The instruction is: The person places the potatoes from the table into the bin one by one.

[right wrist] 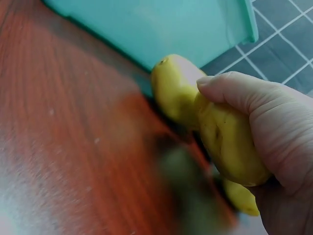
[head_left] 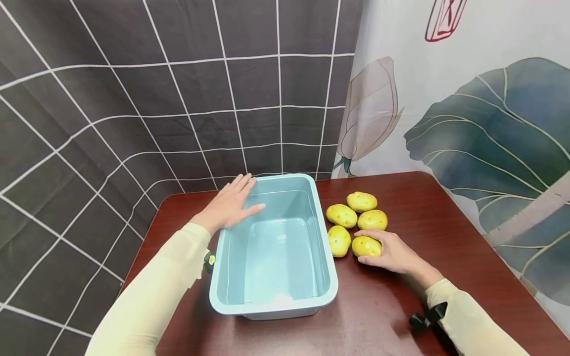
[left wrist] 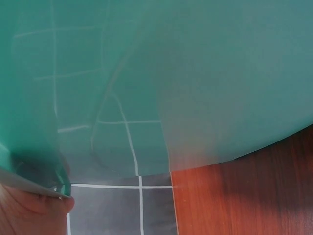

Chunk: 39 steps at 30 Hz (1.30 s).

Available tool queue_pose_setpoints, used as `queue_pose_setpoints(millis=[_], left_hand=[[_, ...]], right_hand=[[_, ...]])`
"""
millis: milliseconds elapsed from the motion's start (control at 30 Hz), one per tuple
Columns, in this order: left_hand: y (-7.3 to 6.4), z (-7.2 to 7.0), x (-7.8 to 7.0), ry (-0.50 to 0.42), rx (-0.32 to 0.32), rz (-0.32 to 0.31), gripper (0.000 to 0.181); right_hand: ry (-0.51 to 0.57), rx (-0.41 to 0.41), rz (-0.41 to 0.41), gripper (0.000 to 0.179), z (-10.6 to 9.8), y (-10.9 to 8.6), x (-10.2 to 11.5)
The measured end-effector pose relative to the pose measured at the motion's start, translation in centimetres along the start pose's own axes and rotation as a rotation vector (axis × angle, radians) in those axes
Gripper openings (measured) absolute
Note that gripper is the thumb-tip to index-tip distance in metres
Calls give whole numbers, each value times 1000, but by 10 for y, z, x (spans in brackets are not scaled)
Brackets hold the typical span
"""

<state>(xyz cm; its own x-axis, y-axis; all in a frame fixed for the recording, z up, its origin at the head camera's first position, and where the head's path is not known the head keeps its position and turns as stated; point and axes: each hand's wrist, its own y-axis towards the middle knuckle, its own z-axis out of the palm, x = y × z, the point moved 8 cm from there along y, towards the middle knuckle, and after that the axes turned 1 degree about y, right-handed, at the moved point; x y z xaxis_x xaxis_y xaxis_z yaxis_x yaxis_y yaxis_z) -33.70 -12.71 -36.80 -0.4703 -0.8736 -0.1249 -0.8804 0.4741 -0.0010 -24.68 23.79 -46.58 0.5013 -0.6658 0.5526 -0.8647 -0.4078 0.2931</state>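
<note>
Holding one potato (head_left: 367, 246) between thumb and curled fingers, the right hand (head_left: 394, 251) sits beside four more potatoes (head_left: 342, 216) on the desk (head_left: 360, 306), right of the basin (head_left: 280, 257). The left hand (head_left: 229, 203) lies outstretched over its rim, probably steadying it. Only the right wrist view shows the held potato's dimpled side.

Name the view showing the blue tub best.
The head view: it frames the whole blue tub, rim and inside, though the left hand covers part. The left wrist view shows only part, close up; the right wrist view, a cropped side.
</note>
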Motion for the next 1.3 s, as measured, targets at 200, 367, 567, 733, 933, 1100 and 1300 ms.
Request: queue_pose_setpoints(millis=[200,367,567,733,933,1100,1300], left_hand=[[-1,-1,-1,-4,9,8,92],[-1,-3,-3,-2,13,6,90],[-3,-2,-1,-1,17,-1,90],[-3,-1,-1,-9,17,7,90],[-2,-1,-2,-1,17,9,90],[-3,-2,-1,-5,13,5,89],[-2,-1,-2,-21,8,7,88]], right_hand=[[-12,-15,-19,58,-12,8,13],[-10,-27,-30,60,-21,14,24],[6,-17,-61,59,-31,28,45],[22,-15,-99,58,-38,38,61],[38,-5,-140,58,-46,48,81],[31,9,-186,57,-52,59,101],[14,31,-259,55,-54,73,123]])
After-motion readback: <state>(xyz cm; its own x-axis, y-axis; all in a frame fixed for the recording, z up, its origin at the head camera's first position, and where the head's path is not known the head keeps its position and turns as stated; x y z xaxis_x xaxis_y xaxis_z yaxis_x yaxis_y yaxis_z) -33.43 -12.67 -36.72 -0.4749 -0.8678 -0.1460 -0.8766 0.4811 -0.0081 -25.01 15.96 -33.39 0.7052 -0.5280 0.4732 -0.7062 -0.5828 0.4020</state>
